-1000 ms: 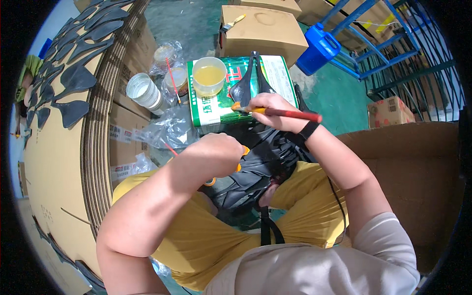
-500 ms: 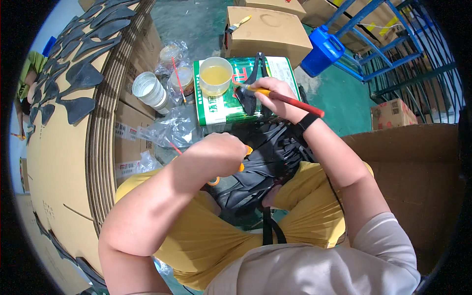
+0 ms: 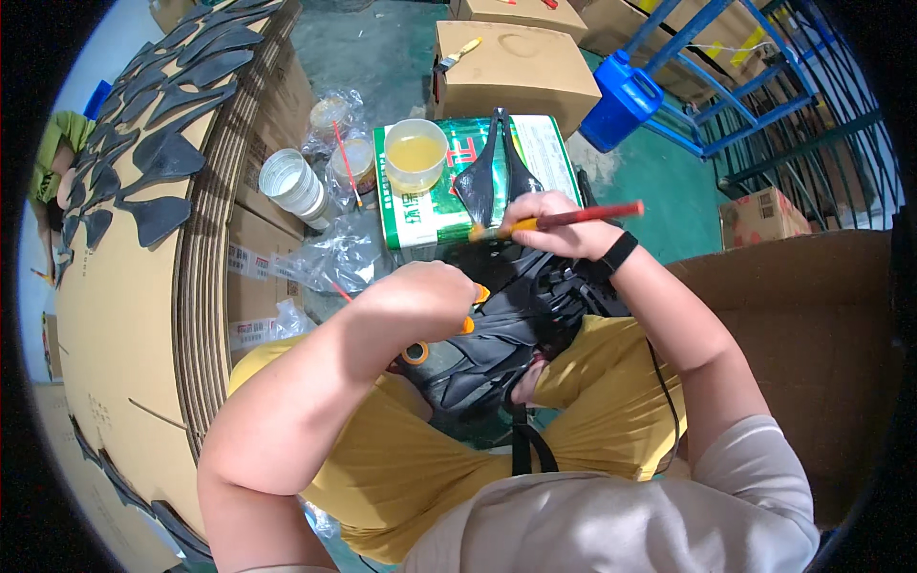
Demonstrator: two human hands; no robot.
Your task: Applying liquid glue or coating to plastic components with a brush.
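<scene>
as right hand (image 3: 549, 222) pinches slim red brush (image 3: 573, 219), left hand (image 3: 425, 298) clasps glossy black sole (image 3: 497, 329)

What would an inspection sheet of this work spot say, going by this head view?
Surface: green tin box serves as a stand, on a green floor.
Job's things: red-handled brush; cup of yellow liquid on the tin; black shaped piece; black pieces in the lap.
Clutter: clear plastic bags, metal can, cardboard box with a second brush on it.
Grip: right hand holds the brush; left hand rests on the lap pieces, orange caps on its fingertips.
Cables: black strap at the chest.
Surroundings: cardboard sheet with dark cutouts, blue jug, blue rack.
</scene>
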